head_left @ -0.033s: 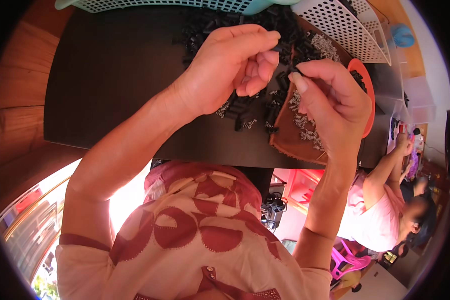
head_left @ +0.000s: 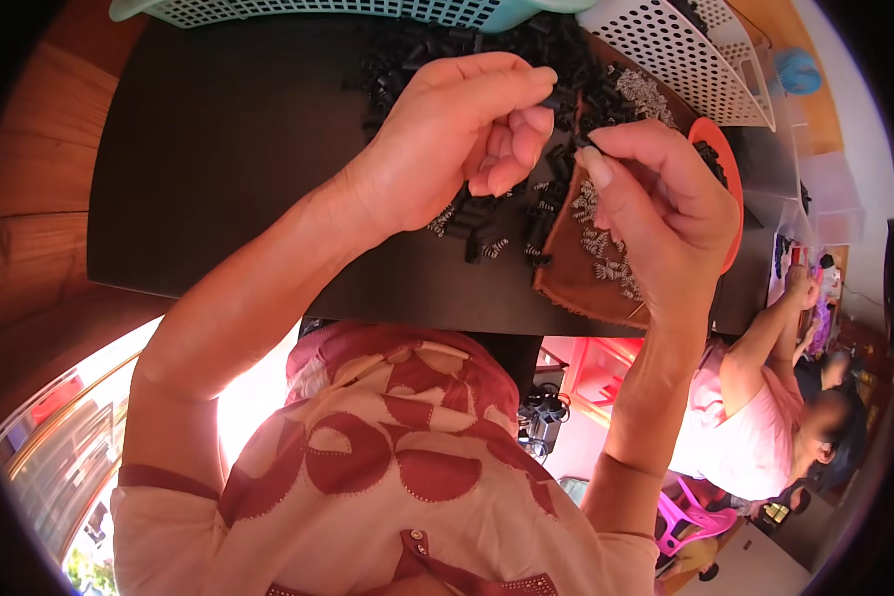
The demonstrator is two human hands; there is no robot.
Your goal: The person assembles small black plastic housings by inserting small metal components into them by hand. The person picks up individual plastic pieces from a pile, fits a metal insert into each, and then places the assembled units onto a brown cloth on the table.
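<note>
Nothing moved; left hand point(head_left: 457, 139), right hand point(head_left: 656, 204) both pinching small black part point(head_left: 564, 99).

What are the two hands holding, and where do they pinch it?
The left hand pinches a small black piece by its end, between thumb and fingertip. The right hand pinches another tiny black piece at its fingertips.

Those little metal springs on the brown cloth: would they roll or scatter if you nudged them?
Probably. The springs are tiny loose coils lying at all angles, so likely light and easily scattered. Being round, they may roll, though the brown cloth looks rough enough to slow them.
</note>
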